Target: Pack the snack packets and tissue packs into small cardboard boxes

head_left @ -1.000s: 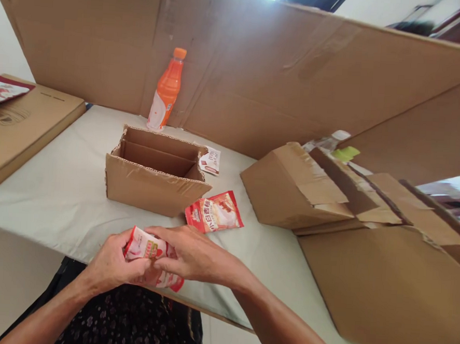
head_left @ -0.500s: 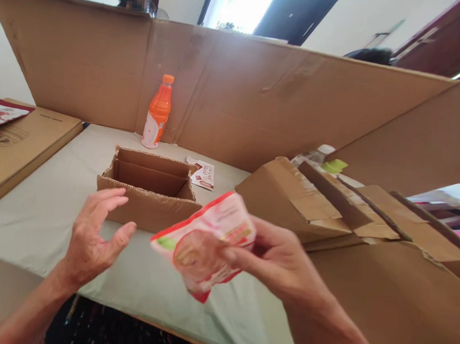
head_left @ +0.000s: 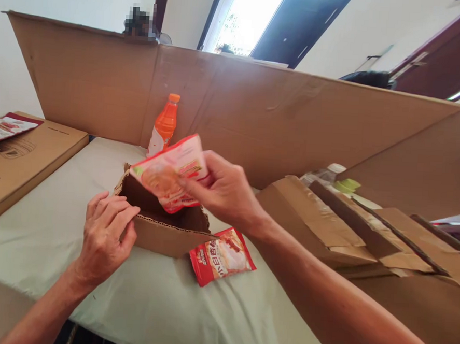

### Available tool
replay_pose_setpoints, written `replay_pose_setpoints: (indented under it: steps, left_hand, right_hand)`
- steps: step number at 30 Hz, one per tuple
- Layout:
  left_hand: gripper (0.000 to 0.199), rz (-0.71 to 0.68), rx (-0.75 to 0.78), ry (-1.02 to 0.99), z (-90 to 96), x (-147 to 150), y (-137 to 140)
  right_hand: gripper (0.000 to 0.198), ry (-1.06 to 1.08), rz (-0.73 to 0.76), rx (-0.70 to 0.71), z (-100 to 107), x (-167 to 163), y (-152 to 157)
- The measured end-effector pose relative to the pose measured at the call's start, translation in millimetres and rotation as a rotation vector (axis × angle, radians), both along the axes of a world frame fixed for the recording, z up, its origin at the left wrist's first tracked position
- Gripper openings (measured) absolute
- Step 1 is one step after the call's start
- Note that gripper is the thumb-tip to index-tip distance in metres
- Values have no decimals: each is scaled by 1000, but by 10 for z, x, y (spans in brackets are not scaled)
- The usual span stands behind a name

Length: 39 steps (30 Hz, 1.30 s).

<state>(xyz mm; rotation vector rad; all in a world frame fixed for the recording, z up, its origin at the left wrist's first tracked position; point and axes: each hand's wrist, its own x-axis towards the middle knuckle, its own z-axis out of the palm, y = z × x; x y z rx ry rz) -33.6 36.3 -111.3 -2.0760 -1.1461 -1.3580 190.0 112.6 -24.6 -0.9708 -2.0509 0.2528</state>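
My right hand (head_left: 229,190) pinches a pink-and-white snack packet (head_left: 175,174) with red edges, holding it tilted over the open cardboard box (head_left: 167,238). The packet covers part of the box's opening. At the box's near left corner, my left hand (head_left: 109,232) has its fingers bent over the rim and its thumb in front. A second packet, red and white with a food picture (head_left: 225,257), lies on the cloth by the box's right end. Behind the held packet stands an orange drink bottle (head_left: 165,121), its lower part partly covered.
A cardboard wall (head_left: 238,100) closes off the back. To the right sit larger cardboard boxes (head_left: 328,230) with open flaps, a clear plastic bottle (head_left: 333,170) behind them. A flat carton (head_left: 31,165) with a packet (head_left: 10,126) on it is at the left.
My right hand has carried the packet up and left over the box. My left hand has moved onto the box rim. The red packet on the cloth now shows.
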Motion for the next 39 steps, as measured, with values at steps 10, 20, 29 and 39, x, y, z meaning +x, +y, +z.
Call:
replay_pose_setpoints:
  steps: [10,20,29,39]
  left_hand:
    - [24,-26,-107,40,-97,-14,68]
    - [22,-77,-115,41,-78,-78,47]
    - [23,-73,-120,49,-48,-18,42]
    - [23,-83,-129,81,-14,-66,52]
  right_hand:
    - [22,-1121,109,-313,-195,-550,141]
    - [26,-1148,265,-537,-333,-641,332]
    - [33,-1108,77,-377,-343,-633,243]
    - [39,-1147,370,-357,-194,-468,248]
